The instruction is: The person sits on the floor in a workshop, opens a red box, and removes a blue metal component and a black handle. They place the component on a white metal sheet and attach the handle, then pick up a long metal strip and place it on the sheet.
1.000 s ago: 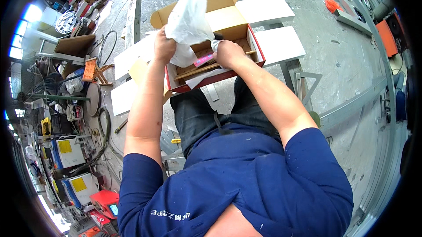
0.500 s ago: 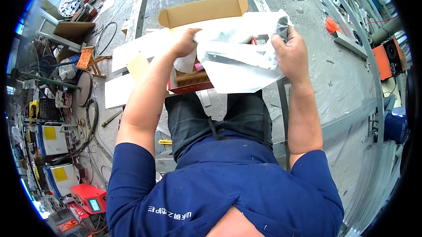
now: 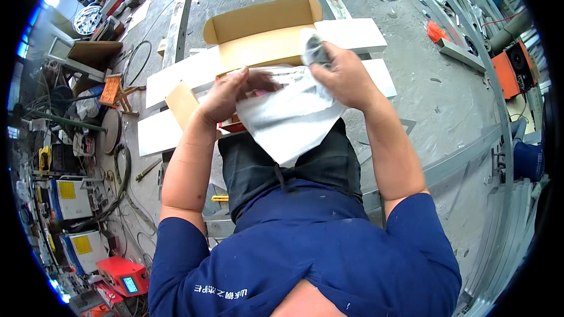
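Note:
My right hand (image 3: 343,76) grips a dark grey object (image 3: 315,49) through a white plastic bag (image 3: 291,120); the object's kind is hidden by the wrapping. The rest of the bag hangs down to the left over my lap. My left hand (image 3: 232,95) is beside the bag's upper left edge, fingers stretched out and partly blurred, holding nothing that I can see. Under the bag stands a cardboard box (image 3: 258,49), red outside and brown inside, its lid raised at the far side. The bag and my left hand cover most of its contents.
White boards (image 3: 352,35) lie beneath the box, across metal bars (image 3: 179,17). A yellow cutter (image 3: 220,198) lies by my left leg. At the left stand an orange stool (image 3: 117,91) and a red machine (image 3: 123,279) with cables. An orange-and-black machine (image 3: 512,73) stands at the right.
My left hand has let go of the bag and come lower. My right hand has moved left with the wrapped object, and the bag now droops toward my lap.

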`<state>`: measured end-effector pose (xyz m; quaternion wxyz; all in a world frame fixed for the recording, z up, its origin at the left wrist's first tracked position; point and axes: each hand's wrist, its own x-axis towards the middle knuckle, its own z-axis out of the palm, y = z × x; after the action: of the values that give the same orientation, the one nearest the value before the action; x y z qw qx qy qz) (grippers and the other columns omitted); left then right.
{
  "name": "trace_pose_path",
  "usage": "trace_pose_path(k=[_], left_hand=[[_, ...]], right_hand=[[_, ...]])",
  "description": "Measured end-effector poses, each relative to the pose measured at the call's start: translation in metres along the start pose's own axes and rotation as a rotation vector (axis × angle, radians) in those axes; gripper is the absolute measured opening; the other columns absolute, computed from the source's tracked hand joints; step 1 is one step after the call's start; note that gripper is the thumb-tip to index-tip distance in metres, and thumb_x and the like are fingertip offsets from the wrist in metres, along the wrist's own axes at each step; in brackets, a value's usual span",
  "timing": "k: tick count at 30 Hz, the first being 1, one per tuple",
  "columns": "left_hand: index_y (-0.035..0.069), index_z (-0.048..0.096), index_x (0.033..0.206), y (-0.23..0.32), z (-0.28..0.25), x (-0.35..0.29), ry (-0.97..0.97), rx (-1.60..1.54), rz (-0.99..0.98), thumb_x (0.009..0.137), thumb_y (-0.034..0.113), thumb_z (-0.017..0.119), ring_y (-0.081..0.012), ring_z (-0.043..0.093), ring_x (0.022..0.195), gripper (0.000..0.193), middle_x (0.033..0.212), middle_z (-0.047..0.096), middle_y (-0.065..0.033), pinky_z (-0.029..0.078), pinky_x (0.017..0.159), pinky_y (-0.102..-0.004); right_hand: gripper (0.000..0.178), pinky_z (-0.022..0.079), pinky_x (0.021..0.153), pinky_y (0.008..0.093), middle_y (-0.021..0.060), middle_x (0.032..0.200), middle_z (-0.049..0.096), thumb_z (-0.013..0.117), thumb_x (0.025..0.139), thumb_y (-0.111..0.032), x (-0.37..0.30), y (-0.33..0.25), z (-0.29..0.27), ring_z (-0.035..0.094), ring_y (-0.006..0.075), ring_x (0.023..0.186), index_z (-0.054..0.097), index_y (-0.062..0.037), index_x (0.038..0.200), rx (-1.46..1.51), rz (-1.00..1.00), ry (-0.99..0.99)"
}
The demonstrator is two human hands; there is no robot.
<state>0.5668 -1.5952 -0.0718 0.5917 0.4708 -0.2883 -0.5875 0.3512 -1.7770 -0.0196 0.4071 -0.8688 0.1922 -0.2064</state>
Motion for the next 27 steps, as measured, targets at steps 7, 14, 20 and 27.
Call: trace_pose_path(k=[7, 14, 20, 27], left_hand=[[-0.004, 0.050, 0.128, -0.090, 0.075, -0.034, 0.214, 0.425, -0.094, 0.093, 0.010, 0.066, -0.0138, 0.058, 0.105, 0.040, 0.116, 0.063, -0.0083, 0.048, 0.091, -0.0306], [0.003, 0.058, 0.125, -0.100, 0.069, -0.063, 0.024, 0.228, 0.222, 0.098, 0.010, 0.060, -0.0102, 0.056, 0.106, 0.027, 0.114, 0.064, -0.0012, 0.046, 0.093, -0.0299], [0.003, 0.057, 0.128, -0.111, 0.062, -0.081, -0.014, 0.192, 0.235, 0.101, 0.014, 0.058, -0.0098, 0.054, 0.110, 0.030, 0.118, 0.061, 0.0010, 0.043, 0.096, -0.0294], [0.003, 0.058, 0.132, -0.097, 0.073, -0.090, 0.003, 0.228, 0.209, 0.098, 0.015, 0.062, -0.0165, 0.052, 0.123, 0.036, 0.130, 0.060, -0.0043, 0.038, 0.106, -0.0348]], right_hand=[[0.045, 0.052, 0.086, 0.0426, 0.0150, 0.106, 0.068, 0.072, 0.081, -0.019, -0.009, -0.022, 0.061, 0.065, 0.0336, 0.099, 0.062, -0.0082, 0.123, -0.322, -0.462, -0.099], [0.023, 0.049, 0.075, 0.0273, 0.0077, 0.099, 0.058, 0.071, 0.089, -0.013, -0.052, -0.015, 0.045, 0.056, 0.0152, 0.083, 0.059, -0.0037, 0.106, 0.220, -0.400, 0.182], [0.037, 0.049, 0.080, 0.0274, 0.0074, 0.106, 0.062, 0.075, 0.087, -0.017, -0.051, -0.006, 0.044, 0.058, 0.0127, 0.088, 0.061, -0.0010, 0.117, 0.610, -0.009, 0.194], [0.016, 0.049, 0.067, 0.0229, 0.0019, 0.082, 0.068, 0.067, 0.095, -0.009, -0.056, 0.008, 0.041, 0.059, 0.0070, 0.074, 0.070, 0.0043, 0.102, 0.769, 0.120, 0.249]])
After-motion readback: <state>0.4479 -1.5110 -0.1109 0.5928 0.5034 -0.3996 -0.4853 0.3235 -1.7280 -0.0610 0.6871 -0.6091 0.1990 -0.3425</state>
